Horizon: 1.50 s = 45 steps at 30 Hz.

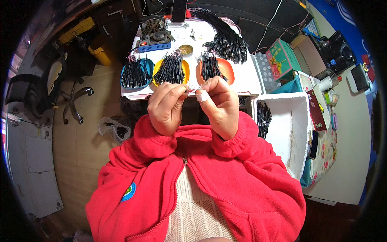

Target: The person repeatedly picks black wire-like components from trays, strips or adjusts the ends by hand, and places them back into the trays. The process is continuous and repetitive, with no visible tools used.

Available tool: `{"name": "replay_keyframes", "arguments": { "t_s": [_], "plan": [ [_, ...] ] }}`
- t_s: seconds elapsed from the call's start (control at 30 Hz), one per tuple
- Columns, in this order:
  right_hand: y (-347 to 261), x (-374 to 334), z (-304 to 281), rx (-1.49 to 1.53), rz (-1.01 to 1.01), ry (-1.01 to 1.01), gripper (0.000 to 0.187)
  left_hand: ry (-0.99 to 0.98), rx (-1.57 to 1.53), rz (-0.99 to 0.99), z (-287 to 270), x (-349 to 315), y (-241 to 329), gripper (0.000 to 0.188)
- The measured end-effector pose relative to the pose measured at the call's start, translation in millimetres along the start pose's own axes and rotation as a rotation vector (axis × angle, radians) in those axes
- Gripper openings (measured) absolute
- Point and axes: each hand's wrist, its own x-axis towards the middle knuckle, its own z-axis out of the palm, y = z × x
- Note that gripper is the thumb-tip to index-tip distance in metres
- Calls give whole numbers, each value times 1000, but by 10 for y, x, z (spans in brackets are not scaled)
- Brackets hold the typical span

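Above the near edge of a white table (193,60), my left hand (165,108) pinches a dark cable end with thin wires (192,89) fanning out of it. Close by on the right, my right hand (221,107) has thumb and forefinger pressed together at those wires' tips; white tape wraps its thumb. The cable's body is mostly hidden by my left fingers. Just beyond my hands stand a blue tray (150,65), a yellow tray (186,67) and an orange tray (229,69). Bundles of black cables (169,68) with pinkish wire ends lie in them.
A blue-based heating device (154,47), a small round dish (186,49) and a large heap of black cables (229,44) occupy the table's far part. At right stands a white foam box (301,129) holding more black cables. A wheeled chair (72,99) is at left.
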Motion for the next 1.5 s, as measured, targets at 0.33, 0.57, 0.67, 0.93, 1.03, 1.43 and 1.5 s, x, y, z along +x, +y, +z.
{"name": "replay_keyframes", "arguments": {
  "t_s": [0.33, 0.57, 0.67, 0.93, 1.03, 1.43, 1.5],
  "plan": [
    [233, 94, -245, 247, 287, -98, 8, -242, -1153, -905, -11, -188, 0, 18],
    [241, 125, -339, 294, 225, -171, 19, -278, -1093, -997, -21, -159, 3, 19],
    [290, 145, -360, 294, 270, -168, 17, -292, -1096, -1011, -13, -161, -17, 19],
    [445, 197, -426, 653, 371, -294, 15, -369, -1082, -1024, -40, -169, -86, 20],
    [437, 221, -431, 672, 438, -336, 15, -364, -1098, -1039, -31, -164, -107, 19],
    [350, 380, -677, 480, 738, -465, 25, -488, -1097, -1155, -34, -175, -80, 18],
    [366, 378, -703, 510, 705, -515, 27, -536, -1106, -1150, -41, -168, -84, 19]
  ]
}}
